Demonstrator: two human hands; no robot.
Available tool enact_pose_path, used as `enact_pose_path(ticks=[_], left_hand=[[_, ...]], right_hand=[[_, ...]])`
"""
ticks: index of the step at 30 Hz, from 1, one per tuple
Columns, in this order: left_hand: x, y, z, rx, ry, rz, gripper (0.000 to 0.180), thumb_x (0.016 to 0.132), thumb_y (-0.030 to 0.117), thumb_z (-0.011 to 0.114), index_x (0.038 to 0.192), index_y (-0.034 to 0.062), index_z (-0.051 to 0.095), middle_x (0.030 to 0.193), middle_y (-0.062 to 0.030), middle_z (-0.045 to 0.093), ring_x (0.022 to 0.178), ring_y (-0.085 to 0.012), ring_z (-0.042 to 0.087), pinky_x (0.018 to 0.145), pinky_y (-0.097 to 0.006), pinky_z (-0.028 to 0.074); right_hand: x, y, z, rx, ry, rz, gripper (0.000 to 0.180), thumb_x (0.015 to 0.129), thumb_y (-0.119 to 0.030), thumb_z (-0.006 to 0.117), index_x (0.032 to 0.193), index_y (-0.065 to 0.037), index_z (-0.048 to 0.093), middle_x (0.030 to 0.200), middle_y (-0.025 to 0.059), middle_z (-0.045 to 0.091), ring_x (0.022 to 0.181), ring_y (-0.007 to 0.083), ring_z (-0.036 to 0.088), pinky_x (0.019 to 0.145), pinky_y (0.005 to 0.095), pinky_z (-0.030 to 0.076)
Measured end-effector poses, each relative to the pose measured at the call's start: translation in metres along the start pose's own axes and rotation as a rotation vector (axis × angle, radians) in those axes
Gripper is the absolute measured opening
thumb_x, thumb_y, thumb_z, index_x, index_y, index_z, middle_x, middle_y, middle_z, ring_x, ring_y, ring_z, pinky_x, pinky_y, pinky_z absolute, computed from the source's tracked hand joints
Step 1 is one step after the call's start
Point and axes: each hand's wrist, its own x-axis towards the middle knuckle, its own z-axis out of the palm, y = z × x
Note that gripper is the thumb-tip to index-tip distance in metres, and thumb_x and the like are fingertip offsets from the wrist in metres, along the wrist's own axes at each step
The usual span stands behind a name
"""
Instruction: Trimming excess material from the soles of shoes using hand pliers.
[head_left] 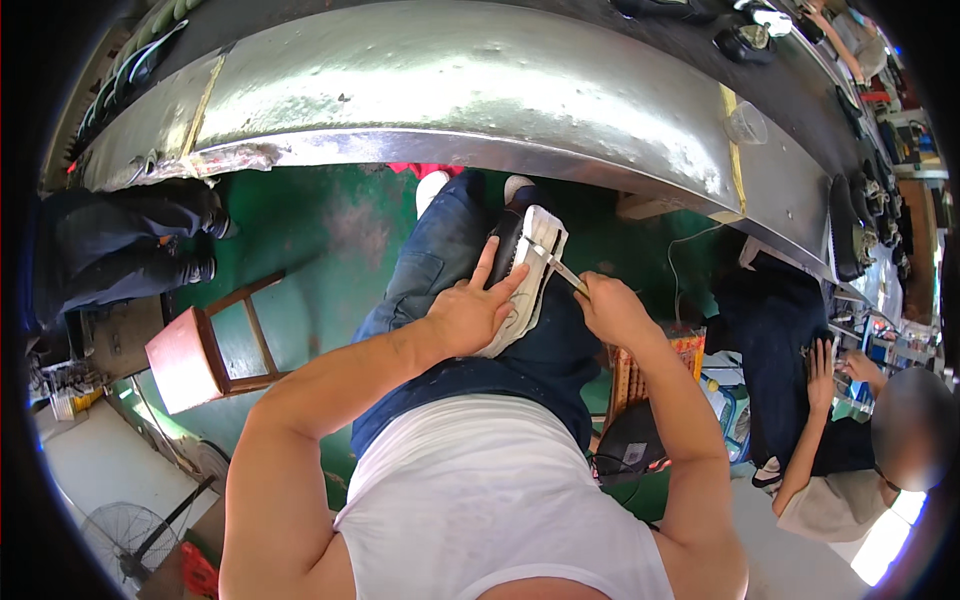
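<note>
Across my lap lies a shoe [508,244] with a black upper and its off-white sole [524,318] turned up toward me. My left hand [474,308] holds it against my thighs, two fingers stretched apart over the black side and the sole. In my right hand [614,311] is a slim metal hand tool [567,272], its handle wrapped by my fingers. The tool's flat end touches the sole near its far part; its exact kind is too small to make out.
A long metal-sided bench [450,95] runs beyond my feet, with black shoes [745,42] on its top. At left stands a wooden stool [190,360], near another person's legs [130,240]. On the right are a woven basket [640,375] and a seated co-worker [835,450].
</note>
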Motion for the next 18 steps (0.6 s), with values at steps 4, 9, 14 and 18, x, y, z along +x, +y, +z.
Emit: enact_pose_path(ticks=[4, 9, 14, 18], left_hand=[[-0.002, 0.004, -0.003, 0.117, -0.047, 0.067, 0.066, 0.097, 0.031, 0.056, 0.155, 0.019, 0.027, 0.159, -0.0334, 0.005, 0.097, -0.0482, 0.065, 0.085, -0.049, 0.055], [0.002, -0.005, 0.01, 0.202, 0.027, 0.157, 0.069, 0.094, 0.031, 0.061, 0.153, 0.013, 0.029, 0.161, -0.0256, 0.009, 0.094, -0.047, 0.065, 0.083, -0.048, 0.056], [0.002, -0.008, 0.006, 0.301, 0.054, 0.21, 0.071, 0.092, 0.031, 0.063, 0.151, 0.0088, 0.031, 0.164, -0.0177, 0.01, 0.088, -0.0451, 0.066, 0.08, -0.046, 0.056], [0.008, -0.012, 0.001, 0.267, 0.054, 0.215, 0.071, 0.091, 0.031, 0.063, 0.15, 0.0053, 0.032, 0.163, -0.0192, 0.011, 0.084, -0.0419, 0.066, 0.08, -0.045, 0.056]], right_hand=[[-0.007, -0.001, 0.01, 0.047, -0.011, 0.078, 0.016, 0.09, -0.013, 0.06, 0.092, 0.002, 0.058, 0.091, 0.0261, 0.065, 0.087, 0.0448, 0.064, 0.077, 0.0509, 0.051], [-0.003, 0.002, 0.0, 0.087, -0.076, 0.083, 0.017, 0.09, -0.014, 0.06, 0.093, 0.003, 0.058, 0.089, 0.0273, 0.065, 0.087, 0.0453, 0.064, 0.078, 0.052, 0.05], [0.002, -0.001, -0.006, 0.076, -0.117, 0.073, 0.021, 0.091, -0.017, 0.061, 0.093, 0.004, 0.059, 0.087, 0.0273, 0.065, 0.086, 0.0453, 0.064, 0.078, 0.0514, 0.05], [0.014, -0.009, -0.052, 0.221, -0.464, 0.187, 0.028, 0.093, -0.023, 0.061, 0.092, 0.005, 0.059, 0.085, 0.0265, 0.065, 0.084, 0.0455, 0.064, 0.075, 0.0499, 0.05]])
